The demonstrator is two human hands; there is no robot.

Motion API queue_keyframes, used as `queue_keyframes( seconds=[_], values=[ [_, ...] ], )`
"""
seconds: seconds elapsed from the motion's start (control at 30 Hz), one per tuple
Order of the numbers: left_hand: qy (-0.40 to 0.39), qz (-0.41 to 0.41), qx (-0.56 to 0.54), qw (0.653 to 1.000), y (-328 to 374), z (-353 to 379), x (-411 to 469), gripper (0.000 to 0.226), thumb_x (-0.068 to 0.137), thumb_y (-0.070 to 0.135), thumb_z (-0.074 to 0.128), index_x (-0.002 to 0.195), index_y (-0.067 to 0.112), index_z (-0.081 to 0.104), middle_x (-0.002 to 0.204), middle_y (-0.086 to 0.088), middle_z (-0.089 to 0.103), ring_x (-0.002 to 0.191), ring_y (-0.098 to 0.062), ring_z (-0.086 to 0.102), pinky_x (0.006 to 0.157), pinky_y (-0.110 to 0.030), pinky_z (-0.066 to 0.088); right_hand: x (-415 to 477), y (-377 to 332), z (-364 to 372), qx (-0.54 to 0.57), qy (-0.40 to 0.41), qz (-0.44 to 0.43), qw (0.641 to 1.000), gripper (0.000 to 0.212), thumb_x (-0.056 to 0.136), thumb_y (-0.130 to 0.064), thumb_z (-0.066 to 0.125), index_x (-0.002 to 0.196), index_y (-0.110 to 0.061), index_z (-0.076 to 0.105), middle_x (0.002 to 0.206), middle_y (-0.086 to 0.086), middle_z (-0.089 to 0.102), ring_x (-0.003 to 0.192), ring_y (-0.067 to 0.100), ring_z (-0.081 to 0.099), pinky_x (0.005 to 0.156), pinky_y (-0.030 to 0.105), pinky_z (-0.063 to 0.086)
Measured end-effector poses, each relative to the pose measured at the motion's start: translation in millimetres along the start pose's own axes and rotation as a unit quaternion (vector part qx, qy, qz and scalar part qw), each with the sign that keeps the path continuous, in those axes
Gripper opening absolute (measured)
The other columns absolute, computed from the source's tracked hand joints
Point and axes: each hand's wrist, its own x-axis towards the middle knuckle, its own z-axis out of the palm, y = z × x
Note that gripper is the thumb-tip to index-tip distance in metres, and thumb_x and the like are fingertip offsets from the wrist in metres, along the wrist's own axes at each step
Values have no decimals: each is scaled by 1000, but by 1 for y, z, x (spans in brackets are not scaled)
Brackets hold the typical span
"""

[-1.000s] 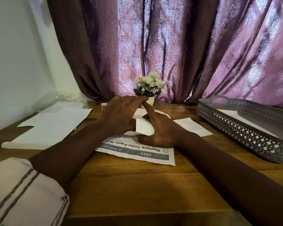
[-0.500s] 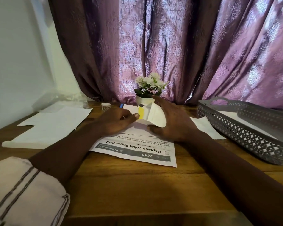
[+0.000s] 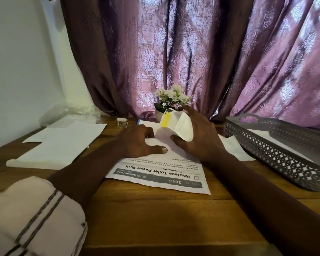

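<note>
Our right hand (image 3: pixel 201 137) holds the white envelope (image 3: pixel 181 126) up, fingers curled round it. Our left hand (image 3: pixel 137 141) rests on the printed sheet (image 3: pixel 161 174), gripping nothing.

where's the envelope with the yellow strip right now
Head view, centre: the envelope is held up in the right hand, just in front of the flower pot and above the printed sheet.

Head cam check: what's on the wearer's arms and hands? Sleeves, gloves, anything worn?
Left hand and right hand are both bare: no gloves, watch or rings show. The left arm has a cream sleeve ending above a bare forearm, with paired dark stripes across it and a dark-edged cuff. The right arm shows no sleeve anywhere in frame.
</note>
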Motion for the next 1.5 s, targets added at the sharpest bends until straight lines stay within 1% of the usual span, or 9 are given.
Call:
queue_keyframes(
  seconds=[0.1,0.17,0.3,0.4,0.57,0.9,1.13,1.27,1.5],
  values=[
    [44,-7,-23,999,-11,3,1,50,78,79,62,73,30,59,72,12,60,81,-15,63,61,-28,40,-1,0,1,-15,-6,0,1000,97,75,-61,72,154,-19,35,147,1,52,134,23,47,108,35,33],
    [118,-56,-35,991,-25,-1,0,46,85,71,61,86,26,69,83,9,71,85,-16,67,69,-29,49,-1,-1,3,-27,-16,6,999,99,75,-65,69,156,-21,32,148,1,51,135,24,46,109,43,35],
    [306,-165,-211,914,-53,-32,1,33,86,49,73,82,17,72,76,0,68,79,-20,60,74,-30,43,-4,-6,8,-60,-45,-11,997,102,74,-69,67,157,-27,24,142,1,51,128,26,48,107,49,37],
    [236,-171,-436,852,-57,-59,-7,25,81,42,81,79,18,77,83,-2,73,84,-20,65,81,-33,50,-5,-8,11,-92,-67,-30,993,108,73,-74,64,158,-27,19,140,5,51,128,29,47,109,49,35],
    [41,-113,-411,904,-44,-60,-17,14,83,11,81,70,15,76,72,0,72,65,-8,65,60,-16,51,-4,-10,12,-136,-61,-46,988,114,71,-76,64,160,-28,13,141,6,49,129,29,45,111,49,33],
    [82,-109,-384,913,-34,-62,-12,16,82,16,83,69,14,75,68,-1,70,61,-8,62,64,-21,48,0,-24,1,-241,-63,-126,960,111,75,-85,46,162,-25,14,139,9,50,127,33,47,114,55,27],
    [55,-52,-284,956,-20,-64,-10,20,80,20,86,63,22,76,72,1,72,71,-10,62,71,-26,46,0,-29,3,-256,-82,-125,955,115,75,-93,33,163,-23,12,139,11,49,126,36,47,115,59,26],
    [89,-60,-321,941,-3,-52,-8,17,78,28,88,79,13,78,84,-8,78,74,-12,66,76,-31,53,-1,-35,4,-255,-82,-135,954,114,78,-91,33,164,-20,10,137,13,49,122,37,49,115,60,25],
    [151,-26,-293,944,15,-51,-10,28,73,44,71,92,23,74,81,0,77,83,-24,73,85,-43,56,-3,-33,10,-257,-79,-133,954,108,82,-85,34,164,-17,13,130,13,50,118,36,50,113,56,29]
  ],
)
